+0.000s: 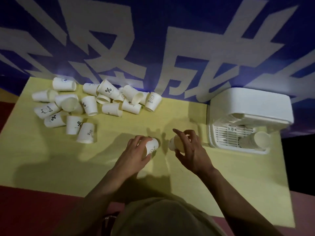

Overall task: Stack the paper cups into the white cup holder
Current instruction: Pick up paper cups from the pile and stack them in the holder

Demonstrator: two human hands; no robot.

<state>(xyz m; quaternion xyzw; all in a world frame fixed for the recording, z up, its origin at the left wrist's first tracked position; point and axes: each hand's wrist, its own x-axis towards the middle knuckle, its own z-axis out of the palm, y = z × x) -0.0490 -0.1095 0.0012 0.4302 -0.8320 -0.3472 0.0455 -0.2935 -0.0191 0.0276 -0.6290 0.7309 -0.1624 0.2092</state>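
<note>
- Mid-table, mid-task: your left hand [139,149] wraps a paper cup [152,145] lying on its side on the yellow table [170,108], fingers curled over its wall, the printed face turned up.
- Your right hand [189,150] holds a second cup [175,143], thumb below and fingers arched over it; the index finger sticks out straight, off the paper.
- The two cups sit near each other but apart — neither is nested in the other.
- The step in hand looks like gathering: pairing cups before carrying them right.
- The white cup holder [250,106] stands at the table's right edge, against the blue banner [153,40]; a stack of cups [255,139] already lies sideways in its grilled tray.
- The loose pile of cups [95,103] waits at the far left, well apart from the holder.
- The next move likely calls for lining up rim to base, so one cup slides into the other, then a reach right — the mouth must face the way the stack does.
</note>
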